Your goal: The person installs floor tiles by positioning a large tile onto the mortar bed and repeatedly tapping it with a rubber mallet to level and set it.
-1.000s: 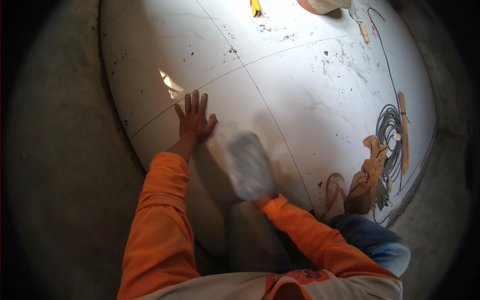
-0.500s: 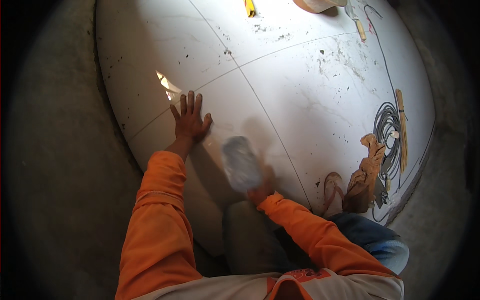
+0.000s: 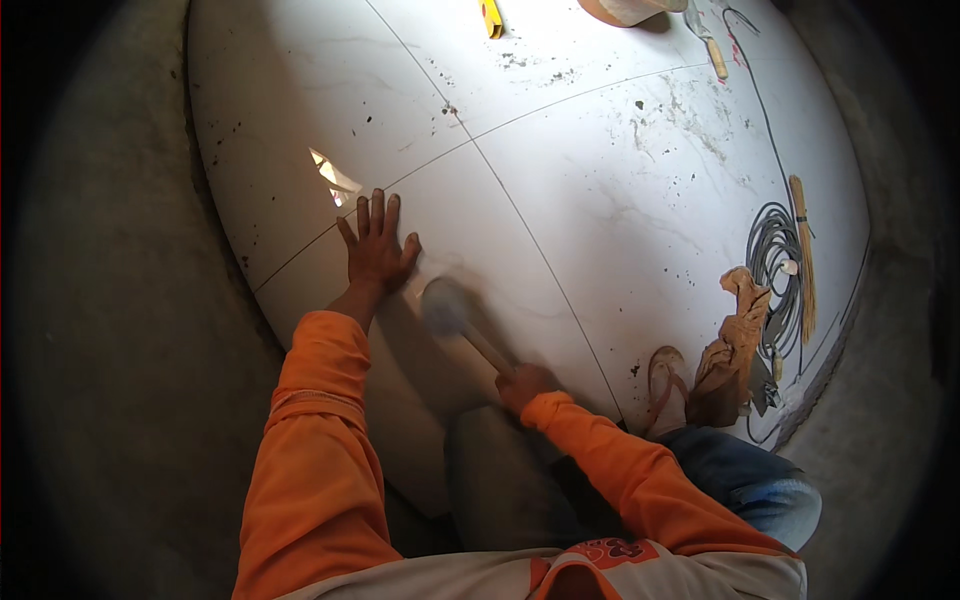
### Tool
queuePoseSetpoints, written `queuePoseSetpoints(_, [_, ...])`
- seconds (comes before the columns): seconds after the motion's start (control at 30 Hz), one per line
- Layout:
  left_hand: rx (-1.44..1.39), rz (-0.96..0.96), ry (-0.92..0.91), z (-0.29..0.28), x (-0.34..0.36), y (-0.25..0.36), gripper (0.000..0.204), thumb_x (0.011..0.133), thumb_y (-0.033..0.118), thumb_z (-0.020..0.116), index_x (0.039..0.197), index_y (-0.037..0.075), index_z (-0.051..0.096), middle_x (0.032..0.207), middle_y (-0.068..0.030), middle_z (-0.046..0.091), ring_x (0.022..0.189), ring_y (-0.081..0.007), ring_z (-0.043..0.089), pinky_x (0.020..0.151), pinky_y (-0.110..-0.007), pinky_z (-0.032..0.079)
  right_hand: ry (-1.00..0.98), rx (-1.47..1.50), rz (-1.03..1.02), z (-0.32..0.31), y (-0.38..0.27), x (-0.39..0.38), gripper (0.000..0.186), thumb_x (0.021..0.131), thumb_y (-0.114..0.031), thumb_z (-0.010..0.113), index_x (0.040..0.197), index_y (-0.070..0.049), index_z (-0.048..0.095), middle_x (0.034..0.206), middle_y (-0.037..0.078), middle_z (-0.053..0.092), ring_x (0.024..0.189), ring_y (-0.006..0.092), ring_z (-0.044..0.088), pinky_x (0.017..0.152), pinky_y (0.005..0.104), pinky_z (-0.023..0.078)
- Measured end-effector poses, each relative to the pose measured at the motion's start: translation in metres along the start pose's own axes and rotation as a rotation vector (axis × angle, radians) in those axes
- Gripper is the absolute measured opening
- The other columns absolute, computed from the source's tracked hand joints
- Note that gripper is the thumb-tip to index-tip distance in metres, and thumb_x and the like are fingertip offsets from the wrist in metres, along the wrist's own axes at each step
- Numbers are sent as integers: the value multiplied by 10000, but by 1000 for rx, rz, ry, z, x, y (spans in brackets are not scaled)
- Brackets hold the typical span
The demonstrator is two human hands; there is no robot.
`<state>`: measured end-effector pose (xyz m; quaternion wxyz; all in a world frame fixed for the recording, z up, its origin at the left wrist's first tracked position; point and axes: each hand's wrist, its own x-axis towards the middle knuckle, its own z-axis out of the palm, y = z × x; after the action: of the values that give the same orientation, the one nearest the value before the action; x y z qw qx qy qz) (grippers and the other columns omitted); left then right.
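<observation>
My left hand (image 3: 377, 258) lies flat on the white floor tile (image 3: 510, 270), fingers spread across the tile just short of a joint line. With my right hand (image 3: 525, 386) I grip the wooden handle of a rubber mallet (image 3: 446, 306). Its greyish head, slightly blurred, is down at the tile surface, just right of and nearer than my left hand. Whether the head touches the tile, I cannot tell.
A coiled dark cable (image 3: 772, 245), a straw hand broom (image 3: 803, 255) and crumpled brown paper (image 3: 738, 335) lie at the right, beside my sandalled foot (image 3: 667, 385). Farther off are a trowel (image 3: 712, 45), a yellow tool (image 3: 491, 18) and a round container (image 3: 630, 8).
The mallet head has swung down and away from me toward the tile, its handle now showing. My left hand has stayed pressed in place.
</observation>
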<state>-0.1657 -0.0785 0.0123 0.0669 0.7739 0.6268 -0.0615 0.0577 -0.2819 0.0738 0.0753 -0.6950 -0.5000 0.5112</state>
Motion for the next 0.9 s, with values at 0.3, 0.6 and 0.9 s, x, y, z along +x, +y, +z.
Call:
queuePoseSetpoints(0.3, [17,-22,-11,-5,2,-10,742,899,506,395,1518,159,179,1593,-108,111,1467,-334,62,1123,-648,16,-88,12,96,-6,-15,-12,378,786,-279,617,986,41,650,895,285,649,879,447,628,770,455,510])
queuePoseSetpoints(0.6, [-11,4,29,-5,9,-9,744,900,506,395,1521,159,173,1597,-98,101,1469,-330,58,1126,-646,16,76,121,80,-20,-35,-17,387,794,-300,611,996,26,661,891,284,647,881,439,629,805,456,506])
queuePoseSetpoints(0.9, [-51,8,51,-3,6,-2,760,879,497,447,1516,166,198,1588,-118,136,1461,-352,90,1109,-668,17,-59,5,43,-15,7,-8,352,806,-291,604,954,22,667,870,289,643,854,433,629,785,473,497])
